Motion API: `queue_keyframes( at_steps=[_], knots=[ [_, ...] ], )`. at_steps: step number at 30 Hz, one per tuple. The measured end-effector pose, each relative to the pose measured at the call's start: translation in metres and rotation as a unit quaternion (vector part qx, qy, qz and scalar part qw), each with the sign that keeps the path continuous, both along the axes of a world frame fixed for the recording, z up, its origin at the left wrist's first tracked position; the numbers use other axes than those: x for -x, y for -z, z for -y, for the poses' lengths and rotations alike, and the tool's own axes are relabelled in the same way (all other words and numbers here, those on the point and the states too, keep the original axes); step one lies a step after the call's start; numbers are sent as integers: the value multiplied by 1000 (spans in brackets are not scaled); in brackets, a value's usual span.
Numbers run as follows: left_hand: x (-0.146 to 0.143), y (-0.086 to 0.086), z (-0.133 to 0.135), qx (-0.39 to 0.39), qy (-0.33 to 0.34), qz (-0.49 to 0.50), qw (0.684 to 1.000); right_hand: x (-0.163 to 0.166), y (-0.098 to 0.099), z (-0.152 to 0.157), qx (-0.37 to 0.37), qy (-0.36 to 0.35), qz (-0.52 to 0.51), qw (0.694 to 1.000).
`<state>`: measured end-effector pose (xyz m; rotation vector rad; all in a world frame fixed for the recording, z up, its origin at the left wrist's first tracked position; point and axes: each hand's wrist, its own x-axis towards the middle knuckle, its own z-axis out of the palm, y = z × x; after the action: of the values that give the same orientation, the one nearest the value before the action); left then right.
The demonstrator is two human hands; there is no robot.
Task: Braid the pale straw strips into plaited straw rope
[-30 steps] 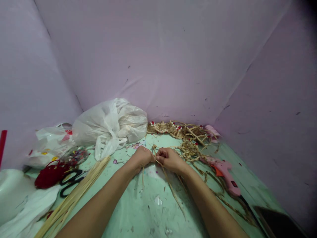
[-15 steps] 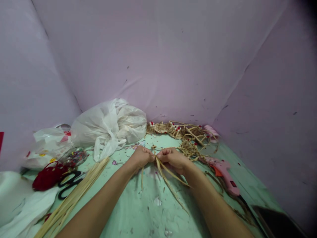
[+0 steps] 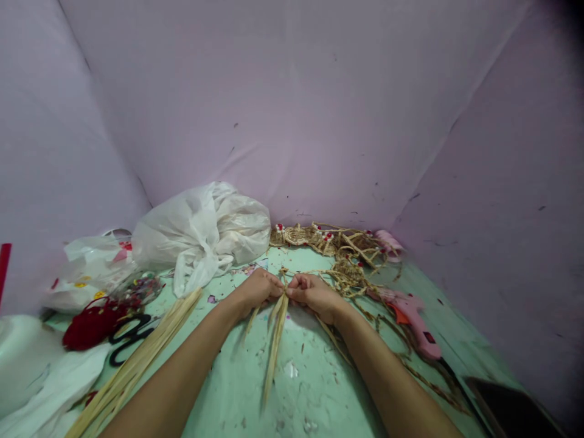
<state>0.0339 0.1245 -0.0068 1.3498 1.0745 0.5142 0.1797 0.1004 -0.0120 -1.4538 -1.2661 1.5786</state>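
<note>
My left hand point(image 3: 262, 289) and my right hand point(image 3: 311, 296) meet over the middle of the green table, fingertips almost touching. Each pinches dry, straw-coloured fibre strips point(image 3: 275, 350) where these join in a small braid. A short braided end with a knot point(image 3: 283, 271) sticks up between the hands. Some strips hang down toward me from between them; one strand trails out under the left hand and another under the right wrist. Beyond my right hand lie tangled braided cords point(image 3: 349, 274) with red beads.
A bundle of loose strips point(image 3: 150, 353) lies left, beside black-handled scissors point(image 3: 130, 334) and red yarn point(image 3: 93, 325). White plastic bags point(image 3: 201, 231) stand behind. To the right are a pink glue gun point(image 3: 417, 322), a pink spool point(image 3: 387, 242) and a dark flat object point(image 3: 506, 407).
The loose strips have swung from the right to hang between my hands, slanting slightly left. The strand under my left hand now slants outward. Both hands keep nearly the same place.
</note>
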Motion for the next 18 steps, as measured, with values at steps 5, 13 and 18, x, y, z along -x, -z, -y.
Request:
queue_keyframes(
  at_steps=[5, 13, 18],
  knots=[
    [-3, -1, 1, -18, -27, -14, 999, -3, 1, -1, -22, -2, -34, 999],
    [-7, -4, 1, -27, -47, -51, 997, -3, 0, -1, 22, -1, -47, 999],
    [-4, -1, -1, -86, -17, -90, 992, 1, 5, -4, 40, 17, -1, 999]
  ],
)
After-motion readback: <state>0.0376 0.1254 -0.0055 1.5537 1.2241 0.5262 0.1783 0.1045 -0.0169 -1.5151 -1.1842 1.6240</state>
